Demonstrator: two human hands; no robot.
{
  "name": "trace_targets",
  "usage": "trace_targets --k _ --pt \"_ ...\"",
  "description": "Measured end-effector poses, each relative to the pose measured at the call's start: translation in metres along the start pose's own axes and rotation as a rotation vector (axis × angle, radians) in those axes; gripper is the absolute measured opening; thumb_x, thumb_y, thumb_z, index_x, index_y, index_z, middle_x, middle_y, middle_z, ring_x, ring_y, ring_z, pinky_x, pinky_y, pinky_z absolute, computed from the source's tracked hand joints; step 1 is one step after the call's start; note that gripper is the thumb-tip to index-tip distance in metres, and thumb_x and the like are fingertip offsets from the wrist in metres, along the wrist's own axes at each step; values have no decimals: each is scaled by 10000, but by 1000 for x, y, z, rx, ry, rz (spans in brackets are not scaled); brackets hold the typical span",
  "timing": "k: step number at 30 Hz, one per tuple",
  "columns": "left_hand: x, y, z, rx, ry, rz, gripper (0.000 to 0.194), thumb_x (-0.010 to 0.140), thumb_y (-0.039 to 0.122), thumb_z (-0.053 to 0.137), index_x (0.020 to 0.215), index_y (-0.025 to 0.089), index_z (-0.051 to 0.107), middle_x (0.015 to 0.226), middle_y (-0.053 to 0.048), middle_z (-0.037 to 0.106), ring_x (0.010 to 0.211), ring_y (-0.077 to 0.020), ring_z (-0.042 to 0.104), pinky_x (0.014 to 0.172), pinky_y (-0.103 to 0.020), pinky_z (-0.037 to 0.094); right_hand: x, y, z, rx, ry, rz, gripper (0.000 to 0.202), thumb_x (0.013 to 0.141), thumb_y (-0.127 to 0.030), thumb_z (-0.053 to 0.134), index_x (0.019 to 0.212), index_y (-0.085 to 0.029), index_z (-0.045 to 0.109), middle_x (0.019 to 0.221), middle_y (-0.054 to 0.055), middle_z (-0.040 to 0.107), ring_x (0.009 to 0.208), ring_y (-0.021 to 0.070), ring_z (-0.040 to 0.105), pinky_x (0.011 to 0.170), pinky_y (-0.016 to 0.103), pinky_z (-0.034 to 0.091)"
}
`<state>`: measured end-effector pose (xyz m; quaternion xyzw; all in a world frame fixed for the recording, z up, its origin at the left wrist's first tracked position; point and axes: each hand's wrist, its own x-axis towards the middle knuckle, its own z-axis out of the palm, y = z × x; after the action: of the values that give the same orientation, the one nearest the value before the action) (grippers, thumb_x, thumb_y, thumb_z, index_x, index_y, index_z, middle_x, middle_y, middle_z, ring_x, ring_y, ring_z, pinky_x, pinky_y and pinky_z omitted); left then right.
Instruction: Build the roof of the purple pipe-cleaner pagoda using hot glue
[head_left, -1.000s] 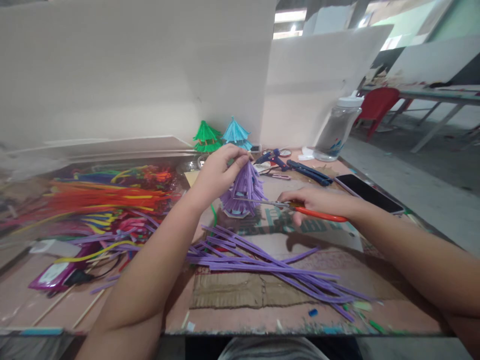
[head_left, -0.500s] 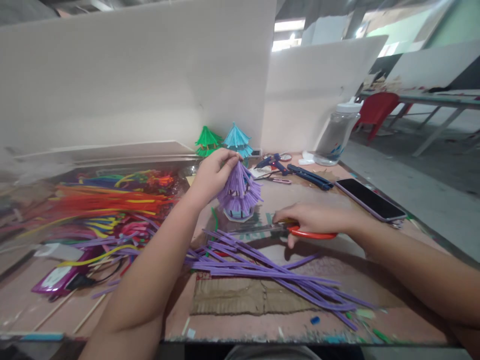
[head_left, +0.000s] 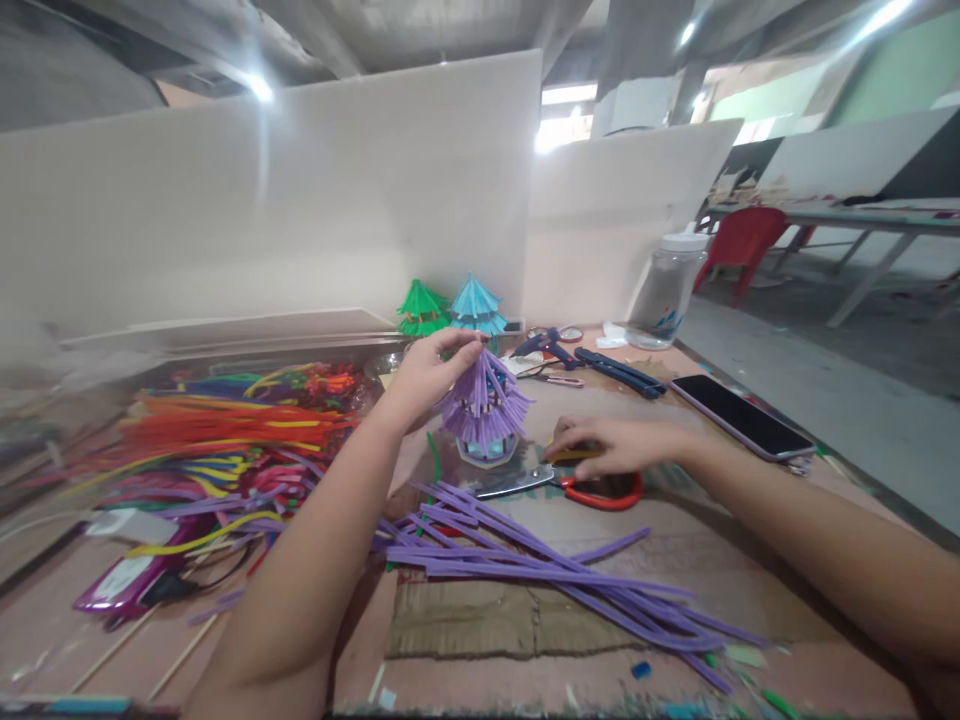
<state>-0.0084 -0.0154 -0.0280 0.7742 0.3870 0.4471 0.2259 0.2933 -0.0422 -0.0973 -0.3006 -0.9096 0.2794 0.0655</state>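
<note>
- From where I'm standing, the purple tower (head_left: 486, 410) is on the work table (head_left: 360, 640), roughly upright, its long axis running up and down. It sits just below and right of the left hand (head_left: 435, 372).
- The left hand is the nearer one: thumb and fingers pinch the tower's peak.
- The right hand (head_left: 607, 447) is off to the tower's right and a little closer to the person. Its bent fingers are over the upper handle of the scissors (head_left: 525, 483); I can't tell whether they grip it or just rest there.
- The scissors lie crosswise, blades together, tips pointing left, just in front of the tower's base. Right beside them, on the person's side, is a loose spread of purple sticks (head_left: 540, 545).
- As for writing, a purple packet (head_left: 124, 585) at far left has a pale label, too blurred to read.
- The clear bottle (head_left: 666, 300) has small blue and red marks, no words I can make out.
- The dark phone (head_left: 742, 415) shows no readable brand.
</note>
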Motion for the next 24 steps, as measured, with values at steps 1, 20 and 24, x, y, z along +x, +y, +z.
trace_targets --k 1,20,24 --pt "0 1 -1 3 -6 1 415 902 500 594 1092 154 722 1152 -82 732 1087 -229 664 948 -302 477 1 8 1 53 54 17 405 909 -471 586 1209 -227 705 1125 78 670 1017 214 632 899 312 478" --pt "1 2 -4 144 4 9 340 889 439 600 1053 172 731 1165 -92 727 1135 -241 645 1042 -375 444 18 40 23 -170 539 224 316 937 -381 489 829 -166 695 847 89 707 770 196 608 716 313 458" --pt "2 2 -1 129 84 -83 317 850 463 632 941 174 725 1042 -75 757 1008 -243 680 943 -360 485 18 40 24 -176 524 221 314 941 -369 487 843 -163 703 856 92 707 784 200 608 728 314 456"
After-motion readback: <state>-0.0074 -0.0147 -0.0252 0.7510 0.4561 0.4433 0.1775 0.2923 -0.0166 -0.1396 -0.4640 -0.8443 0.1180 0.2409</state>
